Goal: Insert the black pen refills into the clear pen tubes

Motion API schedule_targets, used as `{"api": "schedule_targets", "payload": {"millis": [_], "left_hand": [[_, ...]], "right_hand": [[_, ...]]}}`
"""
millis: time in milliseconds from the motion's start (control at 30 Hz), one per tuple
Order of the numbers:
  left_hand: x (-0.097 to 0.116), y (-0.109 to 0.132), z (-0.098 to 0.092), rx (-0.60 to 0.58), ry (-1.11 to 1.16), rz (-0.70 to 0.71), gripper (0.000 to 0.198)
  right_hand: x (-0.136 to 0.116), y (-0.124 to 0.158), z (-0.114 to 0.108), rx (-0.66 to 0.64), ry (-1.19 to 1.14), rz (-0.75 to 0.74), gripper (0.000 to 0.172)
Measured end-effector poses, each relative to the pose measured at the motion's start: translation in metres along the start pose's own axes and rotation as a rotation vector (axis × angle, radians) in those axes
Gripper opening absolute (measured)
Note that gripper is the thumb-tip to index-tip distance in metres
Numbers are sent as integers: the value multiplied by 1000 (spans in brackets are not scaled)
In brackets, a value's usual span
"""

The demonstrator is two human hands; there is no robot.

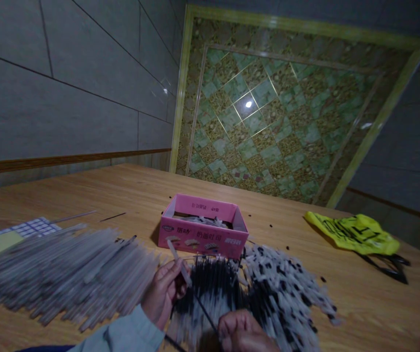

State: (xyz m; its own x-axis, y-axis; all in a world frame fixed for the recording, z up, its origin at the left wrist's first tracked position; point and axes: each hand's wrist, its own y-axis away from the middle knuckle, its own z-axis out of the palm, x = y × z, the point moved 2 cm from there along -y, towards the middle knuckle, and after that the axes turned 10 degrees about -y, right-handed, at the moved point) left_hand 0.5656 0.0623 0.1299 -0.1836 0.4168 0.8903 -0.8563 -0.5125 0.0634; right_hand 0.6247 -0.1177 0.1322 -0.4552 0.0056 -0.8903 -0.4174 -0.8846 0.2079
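Observation:
My left hand (163, 292) is closed, its thumb and fingers pinching a short translucent plastic tube (174, 250) that points up toward the box. My right hand (245, 332), low in the view, is closed on a thin black stick (205, 311). The stick's upper end meets the tube's lower end; whether it sits inside cannot be made out. Beneath and between both hands lies a bundle of black sticks (215, 276) with paler lower parts. Just beyond stands a pink cardboard box (195, 238), open at the top, with whitish pieces (206, 221) inside.
Long clear tubes (67, 276) lie piled at left, by a checked paper (36, 228). Whitish pieces with black ends (286, 286) are heaped at right. A yellow bag (356, 233) with black straps lies farther right on the wooden table (122, 186). Tiled walls (96, 117) stand behind.

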Motion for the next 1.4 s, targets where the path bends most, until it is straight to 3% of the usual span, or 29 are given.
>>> {"api": "schedule_targets", "payload": {"millis": [200,400,500,667,767,867,1033,1200,1300,1400], "left_hand": [[-6,5,4,-88,-154,-24,25],[-16,17,19,-195,-203,-136,30],[-21,20,21,-183,-100,-194,26],[-20,16,13,-22,281,-349,9],[-14,15,12,-6,482,-366,7],[-11,15,14,-26,526,-360,12],[-10,16,16,1,478,-353,8],[-11,14,15,16,466,-358,7],[-14,14,15,27,429,-361,6],[-16,14,15,35,368,-335,3]], "right_hand": [[-7,-1,6,131,-102,-73,20],[-2,-6,6,229,175,-323,40],[-14,1,2,316,443,-491,42],[-53,25,-24,797,1180,-645,19],[-65,31,-47,986,1552,-535,18],[-64,29,-64,1109,1723,-394,21],[-53,22,-68,1120,1833,-297,21],[-51,21,-73,1081,1785,-344,15],[-53,20,-70,1010,1592,-481,10],[-48,14,-53,811,1107,-664,15]]}}
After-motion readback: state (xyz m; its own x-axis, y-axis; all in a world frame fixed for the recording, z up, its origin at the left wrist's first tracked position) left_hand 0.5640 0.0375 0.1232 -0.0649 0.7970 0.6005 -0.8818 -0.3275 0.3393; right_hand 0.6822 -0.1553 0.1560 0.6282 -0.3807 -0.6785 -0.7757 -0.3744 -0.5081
